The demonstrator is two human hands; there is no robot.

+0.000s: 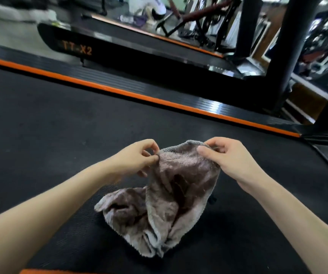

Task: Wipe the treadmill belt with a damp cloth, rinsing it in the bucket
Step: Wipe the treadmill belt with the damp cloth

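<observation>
My left hand (137,158) and right hand (227,158) each pinch the top edge of the brown cloth (171,196) — its lower part lies crumpled on the black treadmill belt (50,123).

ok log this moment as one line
phase: spreading cloth | left hand: pinching cloth top edge | right hand: pinching top edge | cloth: lower end on treadmill belt | bucket: not visible

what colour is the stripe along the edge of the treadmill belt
Orange: the stripe runs between the black belt and the ribbed side rail, clearest in the head view.
</observation>
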